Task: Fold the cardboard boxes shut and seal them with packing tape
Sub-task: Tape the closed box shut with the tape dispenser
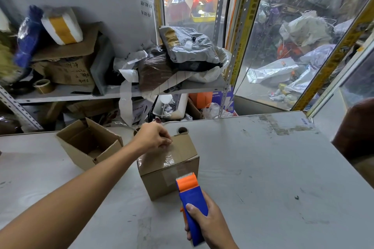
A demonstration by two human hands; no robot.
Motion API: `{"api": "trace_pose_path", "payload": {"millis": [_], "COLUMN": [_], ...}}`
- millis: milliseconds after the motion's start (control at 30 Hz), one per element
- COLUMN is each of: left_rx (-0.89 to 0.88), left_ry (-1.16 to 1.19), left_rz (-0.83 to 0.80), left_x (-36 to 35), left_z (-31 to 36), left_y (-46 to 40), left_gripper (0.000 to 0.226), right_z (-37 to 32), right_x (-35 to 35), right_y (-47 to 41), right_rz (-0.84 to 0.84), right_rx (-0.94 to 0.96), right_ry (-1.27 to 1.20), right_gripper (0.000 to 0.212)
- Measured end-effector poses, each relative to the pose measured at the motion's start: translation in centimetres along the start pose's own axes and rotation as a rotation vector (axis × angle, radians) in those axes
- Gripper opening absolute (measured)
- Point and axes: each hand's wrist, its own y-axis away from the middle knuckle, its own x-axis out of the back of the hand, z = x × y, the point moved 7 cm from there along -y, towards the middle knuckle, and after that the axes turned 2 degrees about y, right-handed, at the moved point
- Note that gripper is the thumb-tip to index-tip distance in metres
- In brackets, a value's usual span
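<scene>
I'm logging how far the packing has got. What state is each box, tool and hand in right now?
Closed box: flaps folded shut, clear tape along the top seam and down the front.
Open box: flaps up, untaped; nothing visible inside.
Tape dispenser: held just in front of the closed box, blade end up.
Left hand: fingers curled, pressing on the closed box's far top edge.
Right hand: grips the tape dispenser.
Table: scuffed, with tape residue.

taped brown box, flaps shut
</scene>
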Motion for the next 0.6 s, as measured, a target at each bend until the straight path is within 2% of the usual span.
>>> {"api": "trace_pose_path", "payload": {"millis": [200, 367, 433, 500, 567, 600], "left_rx": [-0.016, -0.14, -0.214, -0.245, -0.188, -0.187], "left_ry": [-0.034, -0.11, -0.225, -0.35, -0.335, -0.328], "left_rz": [0.047, 0.175, 0.273, 0.339, 0.357, 0.372], "left_x": [-0.5, -1.5, -1.7, -1.8, -1.4, -1.3], "left_z": [-0.2, -0.6, -0.5, -0.8, -1.7, -1.8], "left_y": [0.1, 0.8, 1.5, 1.9, 2.0, 2.0], "left_gripper": [0.007, 0.006, 0.008, 0.028, 0.057, 0.061], "right_z": [0.2, 0.4, 0.6, 0.7, 0.8, 0.8], "right_x": [-0.1, 0.3, 0.2, 0.2, 0.0, 0.0], "right_y": [-0.4, -0.9, -1.0, -1.1, -1.1, -1.1], "right_rz": [0.008, 0.029, 0.027, 0.019, 0.007, 0.007], "right_rx": [-0.028, -0.043, -0.047, -0.052, -0.059, -0.058], "right_ry": [0.01, 0.001, -0.01, -0.011, -0.004, 0.001], "right_gripper": [0.04, 0.041, 0.04, 0.039, 0.04, 0.04]}}
